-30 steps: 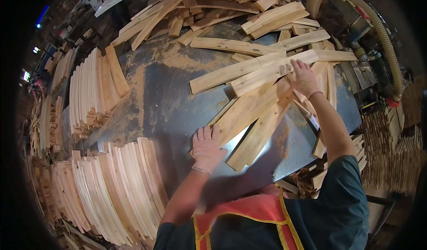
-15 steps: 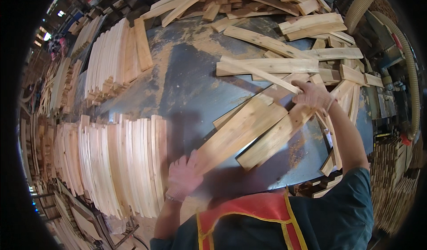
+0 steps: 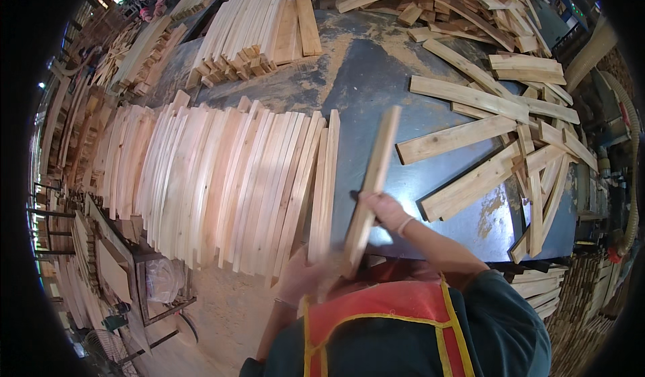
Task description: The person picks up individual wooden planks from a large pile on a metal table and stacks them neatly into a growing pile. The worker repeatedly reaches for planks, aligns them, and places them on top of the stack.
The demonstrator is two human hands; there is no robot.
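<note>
Sawdust is strewn over a broad metal worktable. Its near left side is filled by a packed row of boards; loose boards are scattered at right. Between them, just right of the row, a single board is gripped by the right hand, its long axis slanted slightly rightward at the far end. Nearer the row, the left hand is blurred; its grip cannot be told.

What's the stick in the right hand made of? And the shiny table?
The stick in the right hand looks like bare wood: pale tan, like the knotty boards nearby. The table seems to be smooth metal, because it is dark grey and reflects bright light, but a glossy coating could look similar.
</note>
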